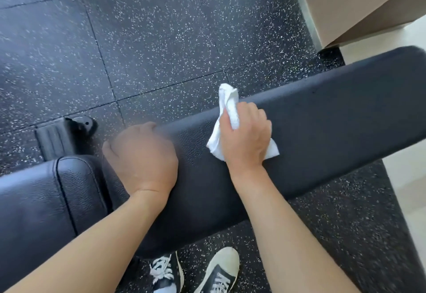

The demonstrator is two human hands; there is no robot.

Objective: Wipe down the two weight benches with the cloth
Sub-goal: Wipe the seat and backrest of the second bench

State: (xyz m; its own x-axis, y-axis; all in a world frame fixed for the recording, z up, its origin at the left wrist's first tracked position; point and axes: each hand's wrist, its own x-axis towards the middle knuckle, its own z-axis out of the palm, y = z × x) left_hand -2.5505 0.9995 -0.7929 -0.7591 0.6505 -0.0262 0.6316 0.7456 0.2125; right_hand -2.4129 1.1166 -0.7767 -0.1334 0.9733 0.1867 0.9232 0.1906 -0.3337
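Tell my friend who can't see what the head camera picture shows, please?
A person's right hand presses a white cloth on a long black bench pad. The left hand, blurred, rests on the pad's near end above a speckled floor.

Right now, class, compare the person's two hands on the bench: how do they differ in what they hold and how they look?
The right hand grips a white cloth against the long bench pad; the left hand holds no cloth. The right hand looks sharp; the left hand is blurred. The left hand sits by the gap next to the seat pad; the right hand is farther along. Both are over the long bench pad.
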